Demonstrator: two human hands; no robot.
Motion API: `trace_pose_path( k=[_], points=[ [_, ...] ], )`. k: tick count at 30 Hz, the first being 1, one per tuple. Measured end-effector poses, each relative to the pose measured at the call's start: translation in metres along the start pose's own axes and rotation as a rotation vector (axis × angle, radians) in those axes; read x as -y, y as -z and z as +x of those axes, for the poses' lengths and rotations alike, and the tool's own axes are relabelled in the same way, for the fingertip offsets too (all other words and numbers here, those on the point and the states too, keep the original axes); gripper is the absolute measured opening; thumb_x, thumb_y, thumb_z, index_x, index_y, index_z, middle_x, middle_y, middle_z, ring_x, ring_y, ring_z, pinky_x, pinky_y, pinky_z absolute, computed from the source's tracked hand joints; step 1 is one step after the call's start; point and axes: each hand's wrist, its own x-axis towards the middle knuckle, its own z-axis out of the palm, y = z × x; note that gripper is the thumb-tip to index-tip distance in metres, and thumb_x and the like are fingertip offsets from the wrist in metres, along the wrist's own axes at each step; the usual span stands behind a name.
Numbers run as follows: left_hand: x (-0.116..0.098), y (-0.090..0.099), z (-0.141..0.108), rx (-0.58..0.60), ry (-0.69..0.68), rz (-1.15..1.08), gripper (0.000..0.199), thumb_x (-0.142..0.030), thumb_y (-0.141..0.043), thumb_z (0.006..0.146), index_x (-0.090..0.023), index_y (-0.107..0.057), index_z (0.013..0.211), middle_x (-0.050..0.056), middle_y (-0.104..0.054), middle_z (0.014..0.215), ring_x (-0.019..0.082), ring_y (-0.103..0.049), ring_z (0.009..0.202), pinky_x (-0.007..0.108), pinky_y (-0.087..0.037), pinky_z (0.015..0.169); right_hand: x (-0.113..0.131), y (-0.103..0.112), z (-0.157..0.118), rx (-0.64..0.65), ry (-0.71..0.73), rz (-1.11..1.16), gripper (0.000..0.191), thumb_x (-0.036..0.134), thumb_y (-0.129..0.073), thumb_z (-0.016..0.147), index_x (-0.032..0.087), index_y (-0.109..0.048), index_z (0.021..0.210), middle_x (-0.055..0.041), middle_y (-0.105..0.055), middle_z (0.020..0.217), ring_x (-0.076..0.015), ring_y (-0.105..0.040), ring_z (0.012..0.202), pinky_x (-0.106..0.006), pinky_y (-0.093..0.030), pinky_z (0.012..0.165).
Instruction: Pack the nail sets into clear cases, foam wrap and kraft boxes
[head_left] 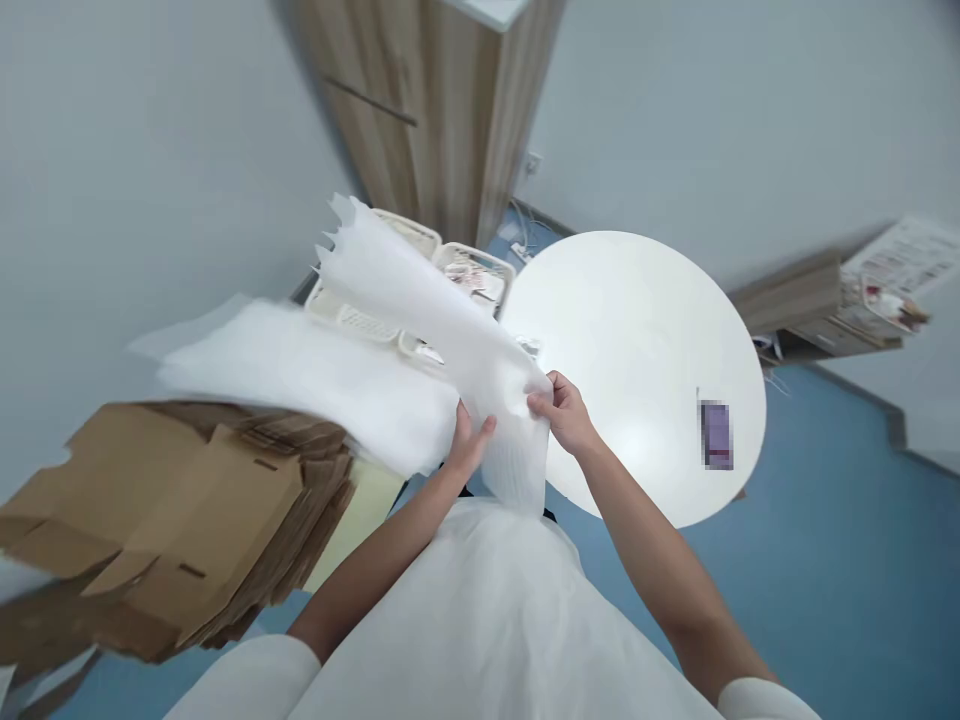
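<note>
A long bundle of thin white foam packing sheets [420, 285] slants across in front of my body, its far end fanned into several jagged corners. My right hand [564, 412] pinches the bundle's right edge between thumb and fingers. On the opposite edge, my left hand [469, 445] grips with the thumb on top, its other fingers partly hidden by the foam. The bundle's near end hangs down toward my white clothing. To the left lies another pile of white foam sheets [300, 370], blurred at its far edge.
A stack of flat brown cardboard boxes [217, 500] stands at the left. White plastic baskets [476, 255] with small items sit beyond the foam. At right is a round white table [637, 330] bearing a pixelated purple object [718, 435]. A wooden cabinet [442, 100] stands behind.
</note>
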Motion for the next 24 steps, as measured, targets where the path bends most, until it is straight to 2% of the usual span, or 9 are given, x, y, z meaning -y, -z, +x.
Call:
trace_pose_path(
  k=[2, 4, 7, 9, 11, 13, 18, 21, 24],
  points=[
    [-0.005, -0.028, 0.006, 0.172, 0.015, 0.002, 0.054, -0.045, -0.058, 0.071, -0.02, -0.043, 0.117, 0.011, -0.053, 0.116, 0.023, -0.052, 0.104, 0.035, -0.044, 0.084, -0.005, 0.035, -0.017, -0.146, 0.049, 0.037, 0.03, 0.038, -0.066, 0.063, 0.022, -0.041, 0.07, 0.0047, -0.048, 0.063, -0.0093, -0.044, 0.052, -0.024, -0.036, 0.049],
    [-0.006, -0.058, 0.01, 0.251, 0.062, 0.064, 0.045, -0.043, -0.06, 0.069, -0.016, -0.052, 0.105, 0.009, -0.061, 0.097, 0.02, -0.059, 0.085, 0.033, -0.047, 0.074, -0.013, 0.071, -0.035, -0.314, 0.086, 0.045, 0.029, 0.039, -0.064, 0.064, 0.022, -0.04, 0.07, 0.0046, -0.047, 0.065, -0.0093, -0.044, 0.053, -0.024, -0.037, 0.049],
    [0.001, -0.104, 0.014, 0.267, 0.062, 0.223, 0.035, -0.04, -0.06, 0.069, -0.014, -0.057, 0.091, 0.004, -0.062, 0.076, 0.013, -0.058, 0.061, 0.027, -0.047, 0.062, -0.03, 0.13, -0.06, -0.557, 0.098, 0.002, 0.028, 0.041, -0.06, 0.066, 0.023, -0.041, 0.074, 0.0036, -0.047, 0.068, -0.0099, -0.045, 0.055, -0.024, -0.037, 0.049],
    [0.008, -0.132, 0.017, 0.281, 0.03, 0.326, 0.03, -0.04, -0.059, 0.07, -0.014, -0.058, 0.084, 0.002, -0.059, 0.069, 0.01, -0.054, 0.052, 0.024, -0.045, 0.055, -0.043, 0.168, -0.074, -0.68, 0.08, -0.023, 0.031, 0.042, -0.058, 0.066, 0.023, -0.043, 0.084, 0.002, -0.05, 0.074, -0.011, -0.048, 0.058, -0.025, -0.04, 0.051],
    [0.016, -0.158, 0.02, 0.298, 0.0, 0.427, 0.028, -0.041, -0.057, 0.07, -0.014, -0.057, 0.078, 0.0, -0.057, 0.064, 0.009, -0.052, 0.047, 0.023, -0.043, 0.051, -0.058, 0.203, -0.087, -0.752, 0.043, -0.02, 0.041, 0.043, -0.058, 0.065, 0.024, -0.042, 0.098, 0.0008, -0.052, 0.081, -0.0123, -0.051, 0.063, -0.026, -0.042, 0.054],
    [0.023, -0.182, 0.023, 0.314, -0.017, 0.519, 0.026, -0.041, -0.056, 0.07, -0.015, -0.056, 0.074, -0.001, -0.055, 0.06, 0.009, -0.05, 0.045, 0.023, -0.041, 0.05, -0.072, 0.231, -0.098, -0.77, -0.015, 0.021, 0.053, 0.043, -0.059, 0.064, 0.025, -0.038, 0.11, 0.0004, -0.052, 0.084, -0.0131, -0.053, 0.065, -0.027, -0.043, 0.054],
    [0.043, -0.23, 0.028, 0.375, -0.019, 0.726, 0.023, -0.038, -0.051, 0.074, -0.017, -0.052, 0.067, -0.003, -0.053, 0.057, 0.01, -0.05, 0.048, 0.023, -0.04, 0.053, -0.103, 0.276, -0.127, -0.711, -0.12, 0.242, 0.064, 0.038, -0.061, 0.063, 0.028, -0.034, 0.12, -0.002, -0.051, 0.098, -0.014, -0.057, 0.072, -0.029, -0.047, 0.061],
    [0.055, -0.249, 0.034, 0.409, -0.004, 0.825, 0.02, -0.036, -0.048, 0.076, -0.017, -0.05, 0.068, -0.003, -0.051, 0.056, 0.01, -0.049, 0.048, 0.023, -0.038, 0.052, -0.121, 0.289, -0.142, -0.693, -0.179, 0.316, 0.067, 0.035, -0.061, 0.062, 0.029, -0.032, 0.122, -0.0026, -0.052, 0.099, -0.0143, -0.057, 0.075, -0.029, -0.047, 0.064],
    [0.066, -0.263, 0.042, 0.459, -0.004, 0.919, 0.018, -0.034, -0.046, 0.077, -0.018, -0.049, 0.07, -0.004, -0.05, 0.057, 0.01, -0.047, 0.05, 0.023, -0.037, 0.052, -0.139, 0.295, -0.151, -0.763, -0.243, 0.272, 0.064, 0.033, -0.06, 0.062, 0.027, -0.034, 0.12, -0.0017, -0.052, 0.095, -0.0133, -0.056, 0.071, -0.029, -0.045, 0.061]
  ],
)
